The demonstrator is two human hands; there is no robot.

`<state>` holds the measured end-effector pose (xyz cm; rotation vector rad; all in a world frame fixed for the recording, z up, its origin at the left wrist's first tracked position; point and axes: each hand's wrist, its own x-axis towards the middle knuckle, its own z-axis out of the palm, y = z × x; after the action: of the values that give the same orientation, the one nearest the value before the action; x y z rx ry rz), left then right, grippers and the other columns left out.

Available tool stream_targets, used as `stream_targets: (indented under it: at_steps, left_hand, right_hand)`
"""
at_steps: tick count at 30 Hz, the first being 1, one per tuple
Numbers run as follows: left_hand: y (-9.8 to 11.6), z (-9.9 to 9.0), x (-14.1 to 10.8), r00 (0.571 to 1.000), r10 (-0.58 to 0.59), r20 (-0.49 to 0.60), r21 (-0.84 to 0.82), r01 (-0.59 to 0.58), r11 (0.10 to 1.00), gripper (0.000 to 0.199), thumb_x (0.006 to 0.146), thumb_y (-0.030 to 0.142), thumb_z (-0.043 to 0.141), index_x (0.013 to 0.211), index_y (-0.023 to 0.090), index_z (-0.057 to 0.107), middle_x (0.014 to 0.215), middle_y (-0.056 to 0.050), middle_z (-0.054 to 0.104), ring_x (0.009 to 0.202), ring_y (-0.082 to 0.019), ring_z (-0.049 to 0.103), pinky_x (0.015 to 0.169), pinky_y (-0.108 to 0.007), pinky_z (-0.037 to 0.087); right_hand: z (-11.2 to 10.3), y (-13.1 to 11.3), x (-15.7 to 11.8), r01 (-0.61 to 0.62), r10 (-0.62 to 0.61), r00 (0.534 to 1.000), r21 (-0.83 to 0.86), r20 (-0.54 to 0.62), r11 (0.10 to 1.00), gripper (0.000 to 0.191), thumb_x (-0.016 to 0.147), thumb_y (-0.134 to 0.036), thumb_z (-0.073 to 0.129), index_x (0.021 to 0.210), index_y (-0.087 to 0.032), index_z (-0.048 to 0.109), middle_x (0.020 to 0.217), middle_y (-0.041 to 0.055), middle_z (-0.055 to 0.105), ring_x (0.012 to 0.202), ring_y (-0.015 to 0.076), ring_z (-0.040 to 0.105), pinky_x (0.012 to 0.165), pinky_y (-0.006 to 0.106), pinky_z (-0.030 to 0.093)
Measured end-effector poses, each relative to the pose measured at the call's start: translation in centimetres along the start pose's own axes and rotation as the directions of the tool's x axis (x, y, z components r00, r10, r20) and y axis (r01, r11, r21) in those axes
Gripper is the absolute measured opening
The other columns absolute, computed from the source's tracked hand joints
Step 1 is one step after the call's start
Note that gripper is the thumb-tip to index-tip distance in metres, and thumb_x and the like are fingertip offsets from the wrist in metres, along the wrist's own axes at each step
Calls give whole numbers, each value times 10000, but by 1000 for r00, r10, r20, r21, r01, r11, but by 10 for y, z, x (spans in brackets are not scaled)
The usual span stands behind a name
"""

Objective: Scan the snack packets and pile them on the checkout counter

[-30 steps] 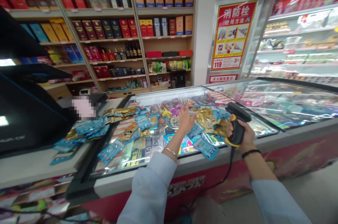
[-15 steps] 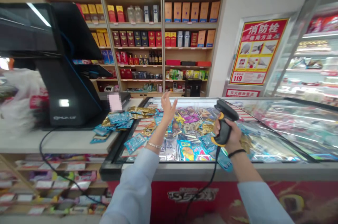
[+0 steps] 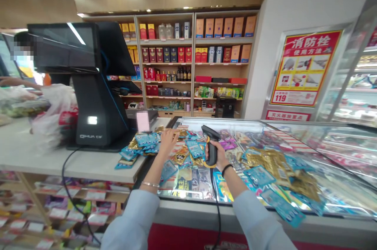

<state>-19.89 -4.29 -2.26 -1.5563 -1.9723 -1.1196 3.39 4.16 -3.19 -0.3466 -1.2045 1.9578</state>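
Note:
My right hand [image 3: 218,156] is wrapped round the grip of a black and yellow barcode scanner [image 3: 211,146], held above the glass-topped freezer [image 3: 206,205]. Over the freezer's left end, my left hand [image 3: 169,140] reaches out with its fingers apart and nothing in them. It is nearest to a pile of blue and gold packets [image 3: 144,142] that spans the counter corner and the freezer edge. A blue packet [image 3: 194,149] lies between my hands. To the right of my right arm, more gold packets [image 3: 269,163] and blue ones lie heaped on the glass.
A black checkout terminal [image 3: 94,112] stands on the white counter [image 3: 44,163], with a plastic bag [image 3: 55,112] beside it. The scanner's cable hangs down the freezer front. Another person's arm [image 3: 20,82] shows at far left. Shelves of boxes stand behind.
The view has turned left and up. My left hand has moved down towards the counter-side packets. The scanner, still in my right hand, has moved left, and the right-hand heap is now uncovered.

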Motion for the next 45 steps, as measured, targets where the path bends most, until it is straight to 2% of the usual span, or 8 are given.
stream_targets:
  at_steps: [6, 12, 20, 27, 31, 34, 40, 45]
  left_hand:
    - [-18, 16, -9, 975, 100, 198, 38, -110, 993, 323, 932, 340, 398, 970, 193, 684, 1029, -75, 682, 1076, -230, 515, 996, -424, 368]
    - [-30, 5, -6, 952, 131, 276, -15, -133, 991, 190, 816, 229, 559, 932, 190, 704, 984, -73, 698, 998, -233, 562, 958, -392, 413]
    - [-42, -10, -7, 909, 154, 388, -125, -114, 986, 374, 631, 30, 538, 900, 208, 728, 1040, -39, 716, 1049, -207, 602, 1010, -377, 405]
    - [-38, -21, -11, 791, 137, 597, -321, 80, 944, 311, 636, 217, 681, 940, 209, 743, 1125, -34, 705, 1073, -205, 625, 1009, -319, 420]
    - [-26, -17, -17, 687, 123, 717, -331, 180, 926, 605, 506, 344, 817, 1093, 252, 706, 1155, -30, 694, 1106, -249, 619, 1017, -349, 421]
    - [-24, -12, -20, 657, 96, 747, -289, 192, 938, 838, 390, 327, 865, 1198, 269, 651, 1222, -45, 658, 1155, -289, 591, 1030, -380, 411]
    - [-23, -12, -20, 717, 113, 688, -341, 182, 922, 633, 543, 341, 801, 1157, 249, 680, 1188, -36, 675, 1119, -280, 611, 1010, -372, 429]
    - [-28, -10, -15, 883, 50, 466, -397, 158, 904, 360, 843, 417, 508, 1059, 214, 713, 1091, -42, 716, 1043, -228, 638, 977, -356, 452]
  right_hand:
    - [4, 27, 15, -119, 120, 992, 32, -37, 992, 216, 658, -386, 645, 690, -182, 584, 484, -19, 581, 332, 112, 487, 316, 226, 390]
    - [4, 30, 13, -175, 175, 985, -9, -7, 985, 220, 671, -388, 618, 614, -183, 564, 461, -8, 572, 324, 120, 495, 315, 239, 405]
    - [7, 28, 12, -159, 159, 987, -6, -32, 987, 206, 642, -382, 625, 622, -192, 548, 472, -14, 576, 328, 121, 491, 316, 235, 395]
    - [2, 27, 14, -176, 175, 984, -28, -15, 984, 230, 673, -402, 613, 611, -192, 545, 419, -1, 541, 340, 131, 496, 333, 236, 394]
    - [2, 27, 14, -139, 140, 989, 28, -54, 990, 184, 673, -358, 644, 689, -188, 574, 485, -9, 587, 353, 125, 506, 343, 238, 418]
    - [1, 28, 15, -135, 137, 989, 33, -64, 990, 191, 678, -360, 643, 679, -181, 575, 492, -7, 588, 345, 120, 504, 336, 236, 419]
    - [-1, 29, 16, -181, 181, 980, 14, -82, 983, 231, 680, -382, 630, 603, -179, 551, 442, -1, 553, 332, 124, 502, 317, 231, 407]
    - [1, 27, 14, -135, 138, 984, 32, -109, 990, 188, 688, -351, 629, 654, -181, 557, 476, -8, 574, 336, 120, 504, 320, 229, 411]
